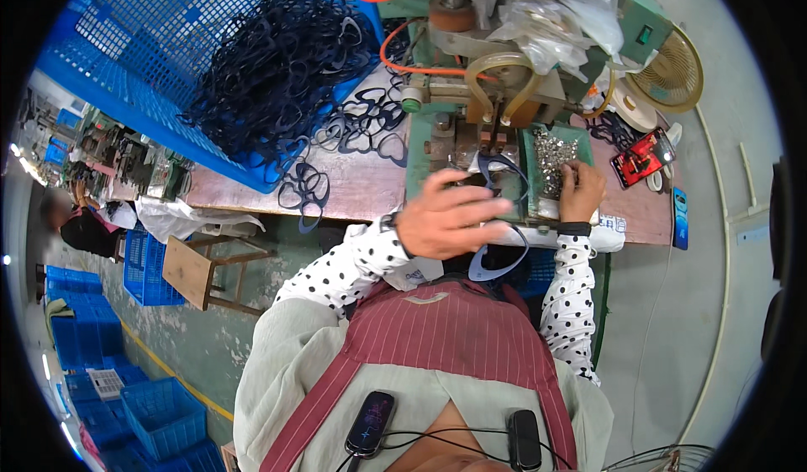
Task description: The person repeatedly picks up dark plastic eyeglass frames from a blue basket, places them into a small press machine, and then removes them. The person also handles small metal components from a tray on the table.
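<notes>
Both hands work at the green press: left hand (450, 216) closes its fingers on a dark blue frame (504, 178) under the machine head, while right hand (580, 188) dips pinched fingertips into the tray of small metal bits (555, 157) beside it. Judging by the heaped blue crate (126, 77) beyond the left hand (still full), most frames wait. It looks thin, looped, flexible.

blue crate (109, 60) tilted on bench | fan (672, 73) at right | wooden stool (206, 274) on floor
</notes>
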Action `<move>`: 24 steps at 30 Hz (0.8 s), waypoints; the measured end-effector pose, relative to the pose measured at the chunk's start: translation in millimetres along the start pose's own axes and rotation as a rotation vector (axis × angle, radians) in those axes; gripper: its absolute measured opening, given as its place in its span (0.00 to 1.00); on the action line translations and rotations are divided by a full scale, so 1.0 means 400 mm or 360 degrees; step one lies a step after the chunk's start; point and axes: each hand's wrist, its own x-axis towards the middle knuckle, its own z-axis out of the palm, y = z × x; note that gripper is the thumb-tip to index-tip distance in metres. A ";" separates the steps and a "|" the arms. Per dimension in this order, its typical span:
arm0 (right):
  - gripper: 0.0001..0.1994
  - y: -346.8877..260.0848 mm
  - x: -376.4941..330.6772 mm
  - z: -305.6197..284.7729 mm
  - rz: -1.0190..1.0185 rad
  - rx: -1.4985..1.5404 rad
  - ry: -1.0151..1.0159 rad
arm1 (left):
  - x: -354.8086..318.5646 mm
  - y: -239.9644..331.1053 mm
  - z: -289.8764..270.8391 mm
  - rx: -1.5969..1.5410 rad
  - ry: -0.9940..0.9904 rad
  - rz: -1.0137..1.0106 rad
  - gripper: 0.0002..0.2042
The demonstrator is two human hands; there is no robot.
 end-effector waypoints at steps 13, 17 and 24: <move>0.06 -0.021 -0.006 -0.002 0.0100 -0.0037 0.0177 | -0.449 -0.364 -0.023 0.0707 -0.0772 -0.1226 0.11; 0.05 -0.015 -0.005 -0.002 0.0127 -0.0102 0.0160 | -0.427 -0.353 -0.021 0.0617 -0.0755 -0.1285 0.09; 0.06 -0.024 0.013 -0.002 0.0166 0.0066 0.0025 | -0.428 -0.342 -0.048 0.0560 -0.0254 -0.1293 0.08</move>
